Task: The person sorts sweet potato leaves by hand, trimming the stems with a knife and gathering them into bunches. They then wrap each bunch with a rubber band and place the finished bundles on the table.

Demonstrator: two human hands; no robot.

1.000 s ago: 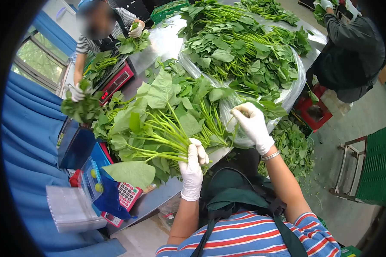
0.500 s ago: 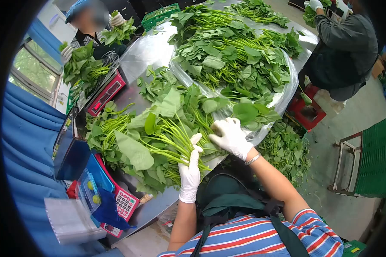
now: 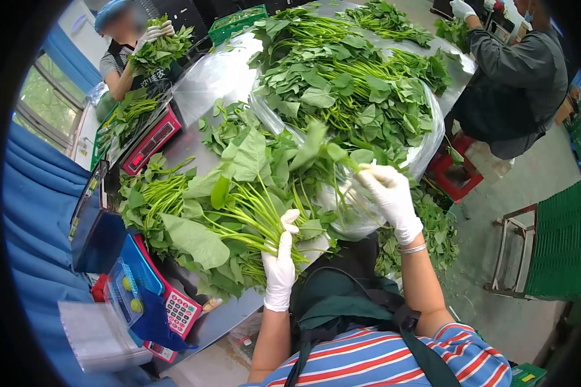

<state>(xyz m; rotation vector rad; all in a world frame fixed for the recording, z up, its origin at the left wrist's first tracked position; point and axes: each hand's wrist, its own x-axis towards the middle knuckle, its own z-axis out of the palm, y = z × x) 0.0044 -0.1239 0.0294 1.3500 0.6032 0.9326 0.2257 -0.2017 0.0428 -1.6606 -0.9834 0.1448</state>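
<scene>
My left hand (image 3: 280,267), in a white glove, is closed around the stems of a bunch of leafy greens (image 3: 246,209). The leaves of the bunch fan out to the left over the table. To the right, my gloved right hand (image 3: 394,203) is raised with fingers pinched on a leafy sprig (image 3: 339,158), blurred by motion. Behind it, clear plastic sheeting (image 3: 358,222) lies at the table edge. More loose greens (image 3: 164,197) rest left of the held bunch.
A large heap of greens (image 3: 342,84) covers the far metal table (image 3: 216,71). Left stand a red scale (image 3: 152,142) and another scale with a keypad (image 3: 179,311). One co-worker (image 3: 126,61) holds greens at far left; another person (image 3: 513,77) stands right, near a red crate (image 3: 455,177).
My right hand has lifted and moved right from beside the bunch, now with a sprig. My left hand keeps its hold. The co-worker at left has brought greens up in front of the chest.
</scene>
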